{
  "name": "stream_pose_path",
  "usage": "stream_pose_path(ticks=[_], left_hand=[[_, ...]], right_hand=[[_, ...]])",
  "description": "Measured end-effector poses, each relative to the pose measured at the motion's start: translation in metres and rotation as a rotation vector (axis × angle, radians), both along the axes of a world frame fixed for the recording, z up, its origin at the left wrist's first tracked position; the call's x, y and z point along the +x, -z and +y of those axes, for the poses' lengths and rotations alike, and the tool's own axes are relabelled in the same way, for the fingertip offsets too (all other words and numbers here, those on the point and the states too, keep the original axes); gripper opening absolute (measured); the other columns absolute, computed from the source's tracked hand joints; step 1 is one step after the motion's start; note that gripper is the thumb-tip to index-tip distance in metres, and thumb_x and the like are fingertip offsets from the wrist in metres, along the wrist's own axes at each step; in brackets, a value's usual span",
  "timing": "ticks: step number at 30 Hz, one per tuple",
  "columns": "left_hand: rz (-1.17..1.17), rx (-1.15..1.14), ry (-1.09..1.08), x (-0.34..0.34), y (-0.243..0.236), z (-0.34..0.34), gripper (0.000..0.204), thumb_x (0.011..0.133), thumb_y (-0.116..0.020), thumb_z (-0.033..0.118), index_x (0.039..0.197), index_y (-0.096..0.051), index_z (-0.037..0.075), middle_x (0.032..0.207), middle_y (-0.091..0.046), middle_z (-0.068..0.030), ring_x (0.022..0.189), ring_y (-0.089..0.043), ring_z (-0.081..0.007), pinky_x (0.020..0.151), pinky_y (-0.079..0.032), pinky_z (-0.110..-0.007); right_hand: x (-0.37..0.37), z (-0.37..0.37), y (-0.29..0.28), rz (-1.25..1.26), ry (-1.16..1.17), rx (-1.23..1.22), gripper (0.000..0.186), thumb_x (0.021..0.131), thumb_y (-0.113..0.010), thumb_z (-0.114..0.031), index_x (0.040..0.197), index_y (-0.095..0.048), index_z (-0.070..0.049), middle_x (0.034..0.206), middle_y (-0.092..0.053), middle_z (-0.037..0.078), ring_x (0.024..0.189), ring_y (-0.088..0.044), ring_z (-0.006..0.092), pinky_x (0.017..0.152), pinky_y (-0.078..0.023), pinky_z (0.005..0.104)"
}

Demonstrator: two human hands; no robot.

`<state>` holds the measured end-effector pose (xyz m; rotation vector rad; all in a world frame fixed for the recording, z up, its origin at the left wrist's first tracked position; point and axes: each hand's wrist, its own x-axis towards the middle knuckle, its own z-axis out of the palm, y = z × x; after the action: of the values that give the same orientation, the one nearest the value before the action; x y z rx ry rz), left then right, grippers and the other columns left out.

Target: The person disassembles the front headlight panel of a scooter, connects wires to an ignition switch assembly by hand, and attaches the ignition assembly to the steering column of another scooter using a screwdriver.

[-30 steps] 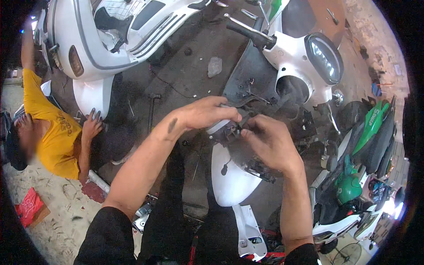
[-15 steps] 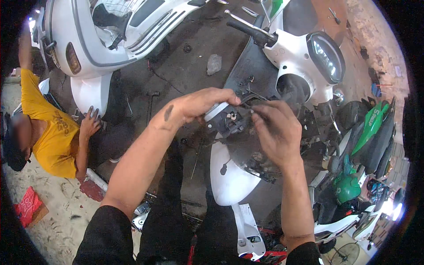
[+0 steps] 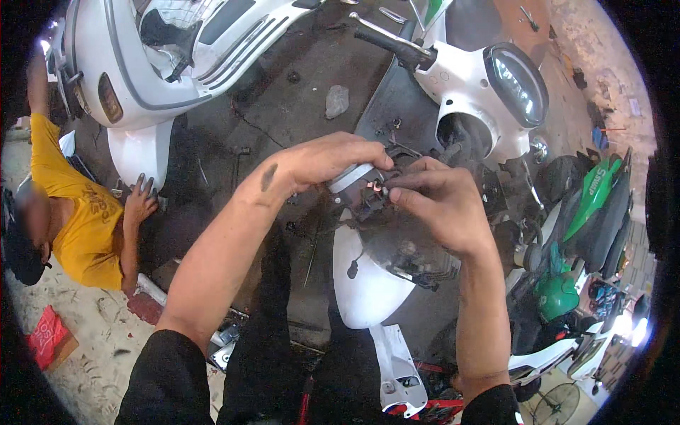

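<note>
My left hand [image 3: 340, 159] is closed on a dark mechanical part with a pale grey band [image 3: 350, 178]. At that part's right side, my right hand [image 3: 435, 205] pinches a small piece [image 3: 385, 190], too small to name, near an orange-copper bit. Below both hands lies a white curved scooter panel [image 3: 358, 297] with dark wiring and fittings on top. Behind them is a white scooter's handlebar housing [image 3: 471, 85] with a lamp, grip and lever, and dark cables hang from its round opening.
A co-worker in a yellow shirt [image 3: 85, 241] reaches to a white scooter [image 3: 177, 92] at left. Green and white scooters [image 3: 588, 198], a green helmet [image 3: 556, 297] and a fan [image 3: 552, 407] line the right. A white body part [image 3: 393, 361] lies below; a stone [image 3: 336, 100] lies ahead.
My left hand has shifted slightly upward with the part. My right fingers moved away from it, then back in against it.
</note>
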<state>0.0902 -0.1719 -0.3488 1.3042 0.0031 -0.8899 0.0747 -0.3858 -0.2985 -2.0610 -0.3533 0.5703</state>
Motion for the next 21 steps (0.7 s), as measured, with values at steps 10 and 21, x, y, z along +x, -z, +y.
stream_pose_path(ticks=[10, 21], left_hand=[[-0.18, 0.116, 0.07, 0.005, -0.005, 0.0, 0.038, 0.083, -0.064, 0.036, 0.093, -0.07, 0.0, 0.091, -0.067, -0.008, 0.079, -0.06, -0.0155, 0.07, -0.047, -0.03], [-0.279, 0.166, 0.069, 0.003, -0.006, 0.003, 0.034, 0.084, -0.06, 0.034, 0.089, -0.07, 0.003, 0.091, -0.064, -0.0073, 0.089, -0.058, -0.0177, 0.079, -0.042, -0.029]], right_hand=[[0.011, 0.003, -0.003, 0.134, 0.065, -0.058, 0.023, 0.073, -0.076, -0.016, 0.085, -0.072, 0.003, 0.07, -0.069, 0.01, 0.065, -0.06, 0.0118, 0.064, -0.05, 0.0297], [0.003, 0.018, -0.012, -0.121, 0.019, -0.274, 0.02, 0.072, -0.072, -0.013, 0.08, -0.068, 0.004, 0.067, -0.066, 0.017, 0.06, -0.065, 0.0202, 0.059, -0.049, 0.0323]])
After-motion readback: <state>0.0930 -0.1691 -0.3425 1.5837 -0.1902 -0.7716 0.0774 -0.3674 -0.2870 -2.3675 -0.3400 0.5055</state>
